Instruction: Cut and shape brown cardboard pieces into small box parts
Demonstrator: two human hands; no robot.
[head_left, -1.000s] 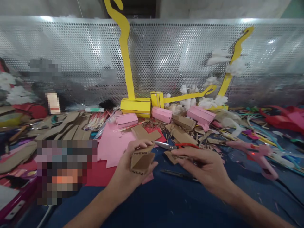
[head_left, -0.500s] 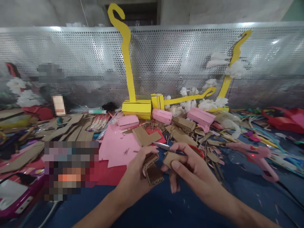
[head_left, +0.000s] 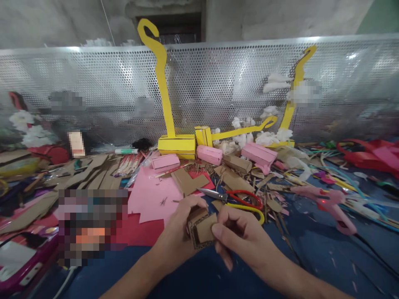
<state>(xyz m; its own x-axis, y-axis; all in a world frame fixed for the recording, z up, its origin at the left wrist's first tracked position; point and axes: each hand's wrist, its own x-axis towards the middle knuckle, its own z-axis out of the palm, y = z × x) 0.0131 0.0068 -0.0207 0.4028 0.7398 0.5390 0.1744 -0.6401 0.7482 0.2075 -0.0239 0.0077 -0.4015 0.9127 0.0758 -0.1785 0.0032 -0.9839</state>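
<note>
My left hand (head_left: 179,230) is closed around a small cardboard box (head_left: 193,237), whose open end with corrugated edges faces me. Between the thumb and fingers of my right hand (head_left: 238,236) is a small flat cardboard piece (head_left: 206,228). That piece sits against the box's open end and covers much of the opening; whether it touches all the edges I cannot tell. Just beyond my hands lie scissors (head_left: 225,197) with one red and one yellow handle, partly over cardboard scraps.
A pink glue gun (head_left: 332,203) with a red light lies at right, its cord trailing. Pink paper (head_left: 149,199) and red sheet (head_left: 140,232) lie at left. Yellow hook-topped stands (head_left: 176,143) and pink boxes (head_left: 209,154) stand before a perforated metal panel (head_left: 218,91).
My right hand has moved left and brought the flat cardboard piece up to the box's open end. The scissors, partly hidden before, now show with both handles.
</note>
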